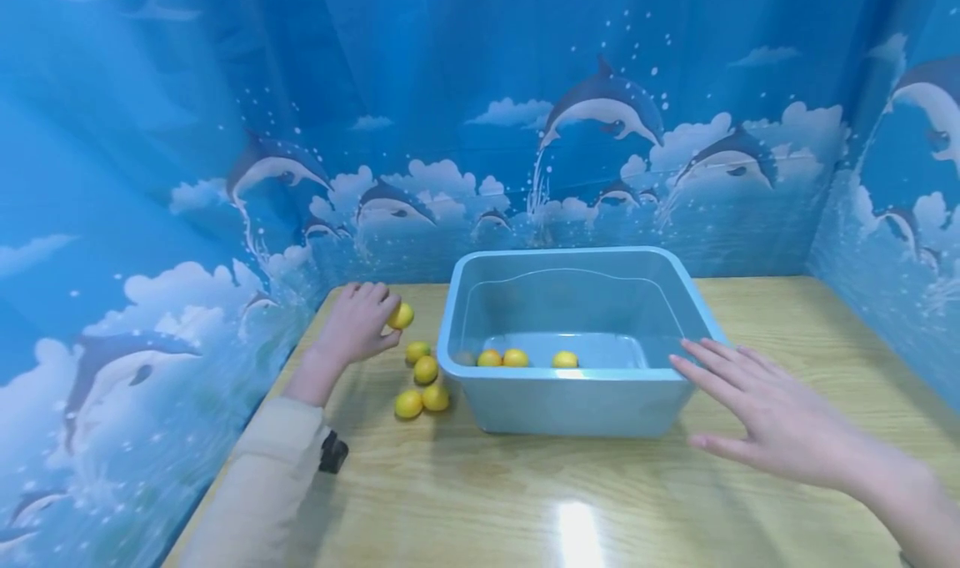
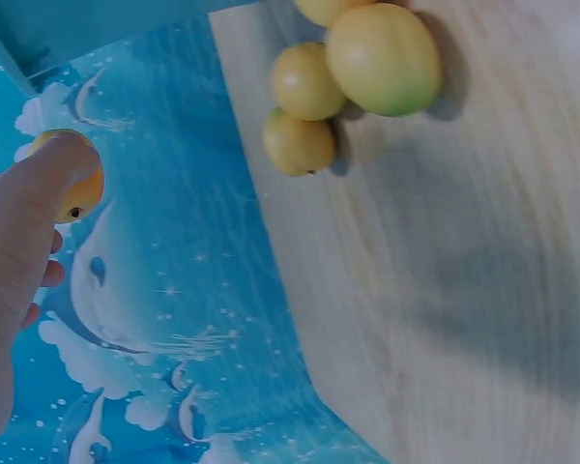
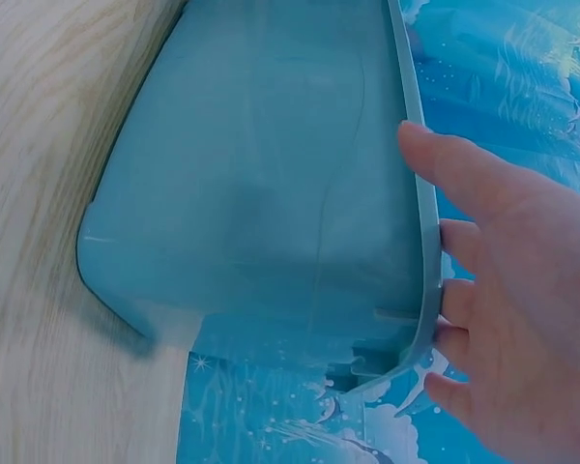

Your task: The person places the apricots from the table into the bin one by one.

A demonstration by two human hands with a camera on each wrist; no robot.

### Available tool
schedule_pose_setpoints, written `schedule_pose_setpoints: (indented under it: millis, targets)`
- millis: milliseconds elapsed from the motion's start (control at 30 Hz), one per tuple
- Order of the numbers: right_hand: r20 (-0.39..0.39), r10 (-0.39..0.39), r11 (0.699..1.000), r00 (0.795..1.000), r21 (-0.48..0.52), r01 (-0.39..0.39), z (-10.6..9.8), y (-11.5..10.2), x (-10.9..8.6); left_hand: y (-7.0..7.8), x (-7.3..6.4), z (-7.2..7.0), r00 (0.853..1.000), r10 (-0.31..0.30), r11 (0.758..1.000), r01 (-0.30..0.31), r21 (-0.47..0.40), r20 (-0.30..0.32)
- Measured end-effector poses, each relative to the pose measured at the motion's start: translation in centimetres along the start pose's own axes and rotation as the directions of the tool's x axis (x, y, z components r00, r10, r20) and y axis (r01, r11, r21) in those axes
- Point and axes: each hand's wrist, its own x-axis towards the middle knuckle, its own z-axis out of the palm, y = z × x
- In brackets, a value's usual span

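Note:
My left hand [image 1: 362, 322] pinches a small yellow fruit [image 1: 401, 316] between thumb and fingers, held above the table left of the bin. In the left wrist view this fruit [image 2: 80, 198] shows a dark stem spot, partly covered by the thumb. Below the hand lies a cluster of several more yellow fruits [image 1: 425, 370], some tinged green. A light blue plastic bin [image 1: 577, 403] stands upright beside them, with a few yellow fruits [image 1: 515, 358] on its floor. At the bin's right front corner, my right hand [image 1: 780, 418] has its fingers extended, fingertips right at the rim [image 3: 427, 232].
The bin stands on a pale wooden table [image 1: 495, 501]. Blue dolphin-print curtains [image 1: 450, 134] hang behind the table and along both sides. A small black object [image 1: 332, 453] is at the left sleeve's cuff.

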Motion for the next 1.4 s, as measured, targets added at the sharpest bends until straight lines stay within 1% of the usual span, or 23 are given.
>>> schedule_pose_setpoints:
  millis: [100, 300, 500, 633, 767, 900, 1033, 1200, 1400]
  targets:
    - [-0.003, -0.001, 1.0, 1.0, -0.009, 0.001, -0.2, 0.1, -0.2, 0.0, 0.6, -0.7, 1.0, 0.005, 1.0, -0.005, 0.01, -0.016]
    - [0.016, 0.001, 1.0, 1.0, -0.009, -0.001, -0.5, 0.1, -0.6, 0.2, 1.8, -2.0, 0.997, 0.044, 0.999, -0.043, 0.022, -0.062]
    - [0.045, 0.017, 1.0, 0.999, 0.002, -0.017, -0.7, 0.1, -0.7, 0.5, 3.1, -3.2, 0.988, 0.096, 0.995, -0.096, 0.008, -0.121]
    - [0.069, 0.032, 0.999, 0.997, 0.02, -0.033, -0.8, 0.1, -0.8, 0.8, 4.1, -3.9, 0.986, 0.111, 0.994, -0.113, -0.007, -0.126]
    - [0.085, 0.041, 0.998, 0.995, 0.033, -0.044, -0.9, 0.1, -0.8, 1.2, 5.0, -4.6, 0.984, 0.127, 0.992, -0.128, 0.003, -0.126]
    - [0.086, 0.036, 0.999, 0.996, 0.035, -0.039, -1.0, 0.0, -0.7, 1.3, 5.8, -5.2, 0.981, 0.14, 0.99, -0.139, 0.018, -0.132]
    - [0.075, 0.03, 0.999, 0.997, 0.039, -0.033, -1.0, 0.1, -0.7, 1.4, 6.8, -5.4, 0.982, 0.153, 0.988, -0.152, 0.019, -0.113]
    - [0.064, 0.018, 0.999, 0.998, 0.028, -0.019, -0.9, 0.1, -0.6, 1.7, 8.1, -5.5, 0.984, 0.168, 0.985, -0.166, 0.039, -0.055]
    - [0.035, -0.006, 1.0, 0.999, 0.012, 0.006, -0.9, 0.2, -0.6, 2.2, 9.5, -5.8, 0.981, 0.195, 0.978, -0.195, 0.076, 0.005]
